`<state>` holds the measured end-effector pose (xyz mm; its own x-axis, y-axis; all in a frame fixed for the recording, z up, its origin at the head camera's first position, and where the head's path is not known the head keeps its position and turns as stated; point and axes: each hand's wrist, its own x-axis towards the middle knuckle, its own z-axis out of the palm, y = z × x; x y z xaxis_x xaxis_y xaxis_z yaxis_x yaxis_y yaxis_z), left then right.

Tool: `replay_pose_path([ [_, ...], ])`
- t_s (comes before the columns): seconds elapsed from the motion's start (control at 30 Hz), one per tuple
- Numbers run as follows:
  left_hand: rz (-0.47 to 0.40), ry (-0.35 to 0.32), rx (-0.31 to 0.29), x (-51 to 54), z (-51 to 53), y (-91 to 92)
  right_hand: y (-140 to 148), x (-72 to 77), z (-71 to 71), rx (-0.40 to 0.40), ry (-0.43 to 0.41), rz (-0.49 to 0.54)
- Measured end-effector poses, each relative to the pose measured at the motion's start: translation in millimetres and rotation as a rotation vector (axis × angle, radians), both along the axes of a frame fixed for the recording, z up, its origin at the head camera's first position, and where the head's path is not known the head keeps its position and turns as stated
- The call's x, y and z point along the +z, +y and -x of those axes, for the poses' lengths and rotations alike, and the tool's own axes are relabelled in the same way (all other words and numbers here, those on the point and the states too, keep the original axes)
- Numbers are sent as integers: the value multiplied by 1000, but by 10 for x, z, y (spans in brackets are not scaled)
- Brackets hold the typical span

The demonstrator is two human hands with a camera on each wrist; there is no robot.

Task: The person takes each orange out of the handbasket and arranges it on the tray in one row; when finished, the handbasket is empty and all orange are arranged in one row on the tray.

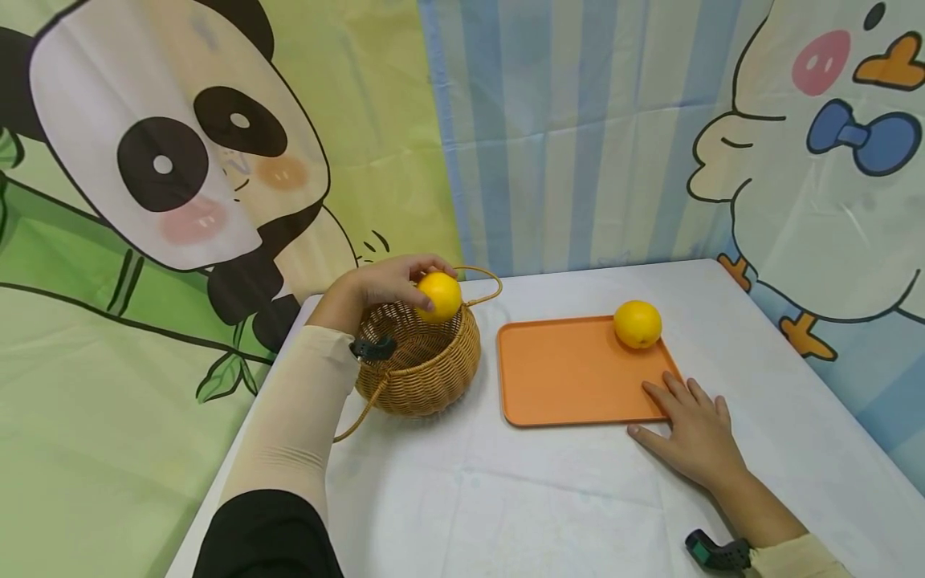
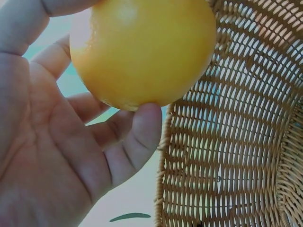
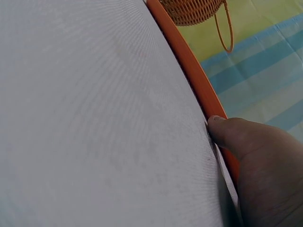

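My left hand (image 1: pixel 393 281) holds a round yellow fruit, lemon-like (image 1: pixel 439 297), over the far rim of a wicker basket (image 1: pixel 433 385). In the left wrist view, fingers and thumb curl about this fruit (image 2: pixel 147 52), and the basket's woven wall (image 2: pixel 222 142) is close beside it. A second yellow fruit (image 1: pixel 637 324) lies at the far right corner of an orange tray (image 1: pixel 571 377). At the tray's near right corner rests my right hand (image 1: pixel 694 437), fingers spread. Its thumb (image 3: pixel 236 135) touches the tray's edge (image 3: pixel 189 66) in the right wrist view; its other fingers are hidden there.
A white cloth covers the table (image 1: pixel 506 498). The basket's thin loop handles (image 1: pixel 499 289) stick out at its far and near sides. Behind the table hang printed curtains (image 1: pixel 571 144) with a panda and a white bird.
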<state>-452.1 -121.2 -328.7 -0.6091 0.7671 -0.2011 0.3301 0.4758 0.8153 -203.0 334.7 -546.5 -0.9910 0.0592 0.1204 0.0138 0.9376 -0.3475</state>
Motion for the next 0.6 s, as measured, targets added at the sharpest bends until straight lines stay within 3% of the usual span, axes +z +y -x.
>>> replay_pose_path([
  [0.27,-112,-5,-32,20,-16,92,-12,7,0,-4,-5,1],
  [0.47,-125,79,10,79,-91,177,-4,5,-3,-2,0,1],
  [0.6,-174,61,56,90,-111,226,-5,7,-2,0,0,2],
])
